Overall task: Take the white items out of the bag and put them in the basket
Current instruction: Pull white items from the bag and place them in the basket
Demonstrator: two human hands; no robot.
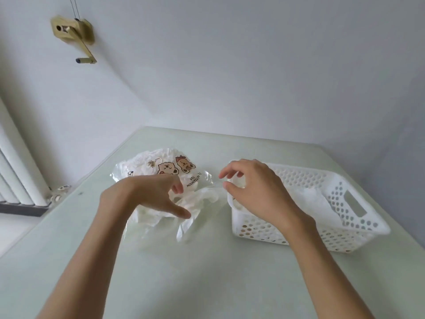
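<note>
Spanning the frame, pale green table [207, 284] (white wall [253, 65] behind).

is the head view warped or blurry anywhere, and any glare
Head view: wide-angle bending curves the table edges and the wall corner; light is soft and even with faint shadows; slight sheen on the clear bag; the white items blend into the basket.

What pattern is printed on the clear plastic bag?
Brown cartoon bears with small text on the clear plastic bag, head view.
</note>
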